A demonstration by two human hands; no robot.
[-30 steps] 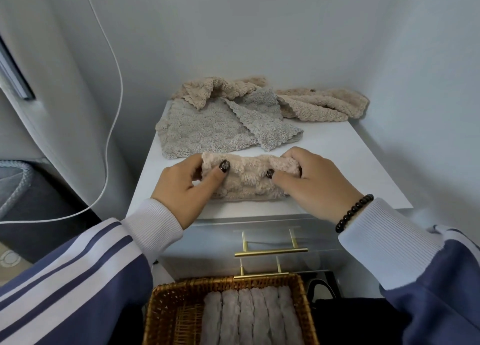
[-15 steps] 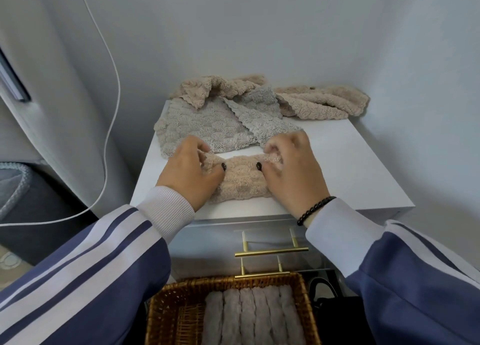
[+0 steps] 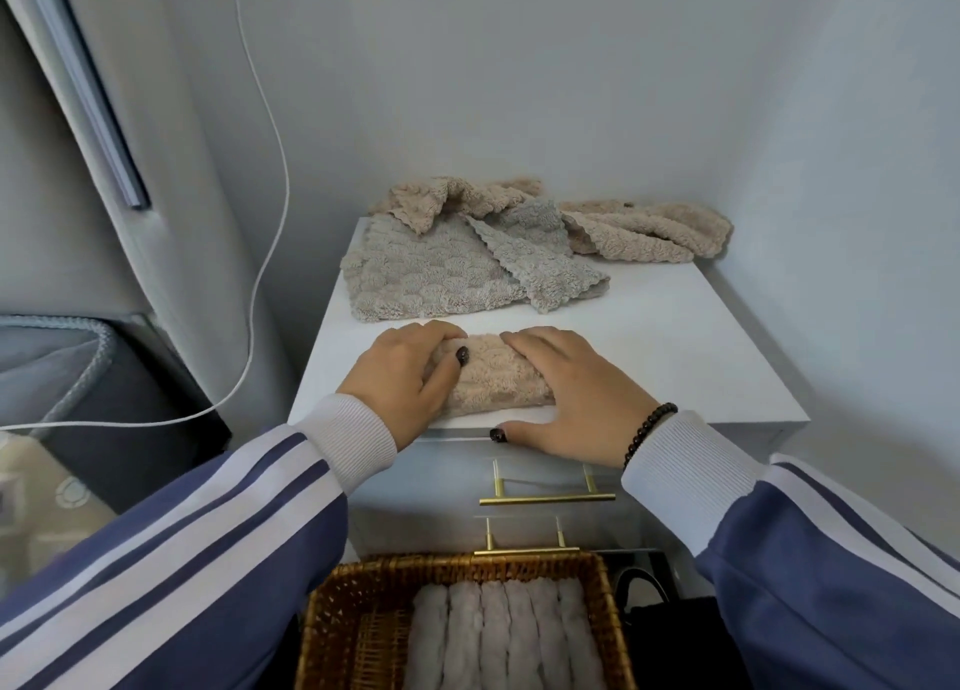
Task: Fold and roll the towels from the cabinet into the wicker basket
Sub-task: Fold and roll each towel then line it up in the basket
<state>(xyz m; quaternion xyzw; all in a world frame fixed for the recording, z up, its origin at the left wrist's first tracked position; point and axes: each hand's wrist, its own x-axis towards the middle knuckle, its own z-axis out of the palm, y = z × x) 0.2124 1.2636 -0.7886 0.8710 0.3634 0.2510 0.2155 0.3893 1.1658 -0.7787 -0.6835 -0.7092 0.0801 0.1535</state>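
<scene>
**Beige towel roll under two hands**

Beige and fluffy, the towel roll (image 3: 493, 377) lies near the front edge of the white cabinet top (image 3: 675, 357). It is a short, fat, bumpy roll lying sideways. The left hand (image 3: 402, 383) wraps its curled fingers over the left end, with the thumb on the front of the roll. The right hand (image 3: 563, 393) lies over the right end, with its thumb flat along the front edge. At the back edge lie loose towels: a grey towel (image 3: 431, 274) spread out and two beige towels (image 3: 649, 232) in a heap by the back right corner. Below the cabinet sits the wicker basket (image 3: 337, 632), with pale rolled towels (image 3: 504, 637) lined up side by side inside.
</scene>
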